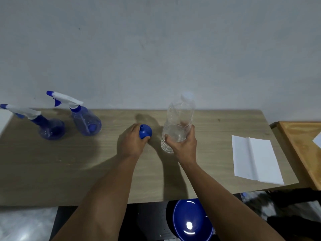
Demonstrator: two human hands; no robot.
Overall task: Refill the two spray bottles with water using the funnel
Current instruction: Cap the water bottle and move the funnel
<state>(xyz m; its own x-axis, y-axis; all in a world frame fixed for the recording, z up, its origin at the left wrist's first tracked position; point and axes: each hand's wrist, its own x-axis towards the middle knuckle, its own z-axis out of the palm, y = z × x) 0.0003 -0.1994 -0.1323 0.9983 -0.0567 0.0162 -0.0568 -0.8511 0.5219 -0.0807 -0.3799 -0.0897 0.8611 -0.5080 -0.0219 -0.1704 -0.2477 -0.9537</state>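
Two blue translucent spray bottles with white-and-blue trigger heads stand at the table's far left, one (50, 126) nearer the edge and one (86, 121) to its right. My left hand (132, 142) grips a small blue funnel (145, 131) at the table's middle, spout pointing up. My right hand (182, 144) holds a clear plastic water bottle (178, 122) upright, fingers wrapped round its lower half. Water fills only the bottle's lower part. Its cap is blurred.
A wooden table (69, 171) runs along a grey wall. A folded white paper sheet (255, 159) lies at the right. A second wooden surface (302, 146) abuts the right end. Below the front edge sits a blue round lid or plate (191, 220).
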